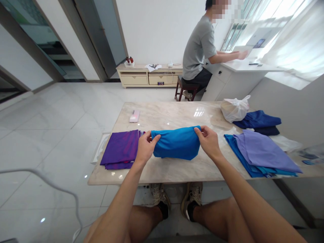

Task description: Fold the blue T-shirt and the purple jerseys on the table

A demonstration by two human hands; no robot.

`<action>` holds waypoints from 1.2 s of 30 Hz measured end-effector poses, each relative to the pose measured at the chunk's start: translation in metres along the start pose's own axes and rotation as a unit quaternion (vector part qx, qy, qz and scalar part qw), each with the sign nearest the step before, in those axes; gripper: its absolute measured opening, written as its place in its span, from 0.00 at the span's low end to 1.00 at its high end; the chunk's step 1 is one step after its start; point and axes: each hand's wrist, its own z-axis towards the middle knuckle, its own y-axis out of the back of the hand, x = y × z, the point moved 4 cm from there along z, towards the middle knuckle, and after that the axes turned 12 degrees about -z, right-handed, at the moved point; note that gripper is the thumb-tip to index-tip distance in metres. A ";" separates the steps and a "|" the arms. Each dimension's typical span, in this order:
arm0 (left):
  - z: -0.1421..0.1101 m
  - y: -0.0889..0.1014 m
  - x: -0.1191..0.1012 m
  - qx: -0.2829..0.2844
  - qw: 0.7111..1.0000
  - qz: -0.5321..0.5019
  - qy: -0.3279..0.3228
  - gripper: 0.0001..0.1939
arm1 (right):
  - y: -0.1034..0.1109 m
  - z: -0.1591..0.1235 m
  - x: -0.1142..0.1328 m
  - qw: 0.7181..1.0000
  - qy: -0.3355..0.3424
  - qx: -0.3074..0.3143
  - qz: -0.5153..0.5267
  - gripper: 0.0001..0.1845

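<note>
A folded piece of bright blue cloth [176, 143] is stretched between my two hands above the marble-topped table. At its upper left corner my left hand [146, 145] pinches the edge between thumb and fingers. The upper right corner is pinched the same way by my right hand [208, 139]. Its lower edge hangs down towards the tabletop; whether it touches I cannot tell. Just left of my left hand lies a folded purple cloth [120, 146]. To the right of my right hand, a lavender cloth [265, 152] rests on top of blue folded cloth [235, 148].
On the table [162, 173] are a small pinkish packet [134, 116], a tied white plastic bag [234, 108] and dark blue cloth [259, 118] at the back right. Beyond, a person in a grey shirt [198, 47] sits at a white desk [243, 65]. A cable [58, 189] curves at left.
</note>
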 end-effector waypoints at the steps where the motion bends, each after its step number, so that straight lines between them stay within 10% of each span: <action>1: 0.000 0.000 0.001 -0.001 1.000 -0.013 0.015 0.19 | -0.002 0.000 -0.002 1.000 -0.007 0.006 -0.003 0.28; 9: 0.008 0.023 0.030 -0.069 0.970 0.222 0.067 0.17 | -0.020 0.010 -0.046 0.994 0.016 0.035 -0.102 0.25; 21: -0.032 -0.026 0.034 0.186 0.814 0.542 0.093 0.17 | -0.040 0.007 -0.099 0.935 -0.046 0.158 -0.316 0.12; 27: -0.043 -0.025 0.044 0.285 0.784 0.535 0.134 0.14 | -0.047 0.004 -0.107 0.946 -0.117 0.148 -0.262 0.20; 36: -0.034 -0.043 0.014 0.231 0.767 0.591 0.091 0.14 | -0.048 -0.014 -0.077 0.916 -0.259 0.304 -0.038 0.21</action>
